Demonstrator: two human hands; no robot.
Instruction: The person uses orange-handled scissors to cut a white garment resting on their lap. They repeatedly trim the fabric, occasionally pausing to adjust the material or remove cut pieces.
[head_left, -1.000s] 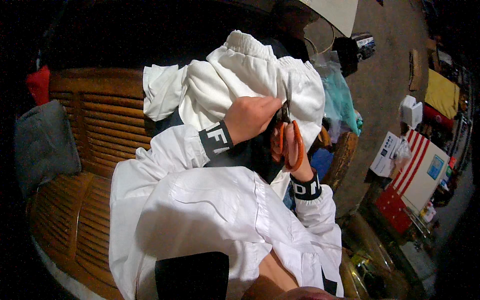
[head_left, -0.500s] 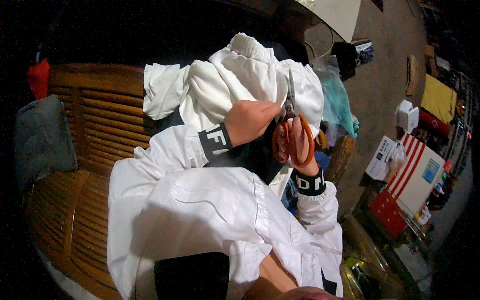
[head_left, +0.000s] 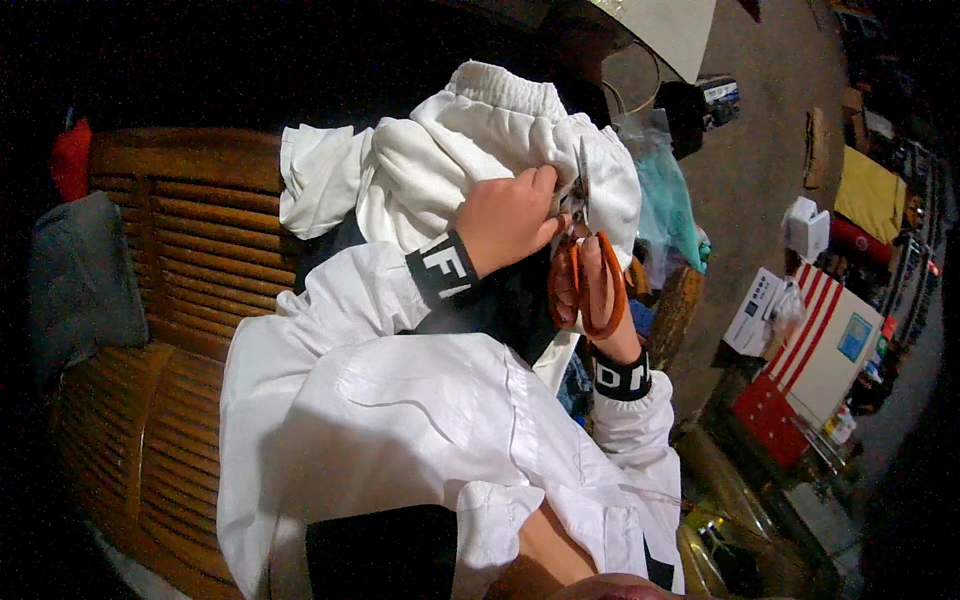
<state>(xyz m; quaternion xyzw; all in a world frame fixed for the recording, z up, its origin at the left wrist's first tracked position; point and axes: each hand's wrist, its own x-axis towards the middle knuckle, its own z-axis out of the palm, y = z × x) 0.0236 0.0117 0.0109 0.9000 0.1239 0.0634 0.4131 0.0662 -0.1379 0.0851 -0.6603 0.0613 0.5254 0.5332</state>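
White trousers [head_left: 420, 165] with a gathered elastic waistband lie across my lap. My right hand [head_left: 594, 290] is closed round the orange-red handles of a pair of scissors [head_left: 615, 262], fingers through the loops. The blades stand apart and point away from me, over the white cloth. Just left of the blades, my left hand [head_left: 507, 222] is closed, pinching a fold of the trousers. Its fingertips are close to the scissors' pivot. Whether the blades have cloth between them I cannot make out.
To my left is a slatted wooden bench [head_left: 200, 250] with a grey cushion [head_left: 85, 280]. A teal plastic bag [head_left: 665, 195] lies beyond the trousers on the right. Farther right stand a red and white striped box [head_left: 815, 350] and a yellow cloth [head_left: 870, 195].
My left hand has shifted slightly, its knuckles now raised higher and its fingers curled at the cloth. The scissors' blades have spread wider. The trousers have moved a little.
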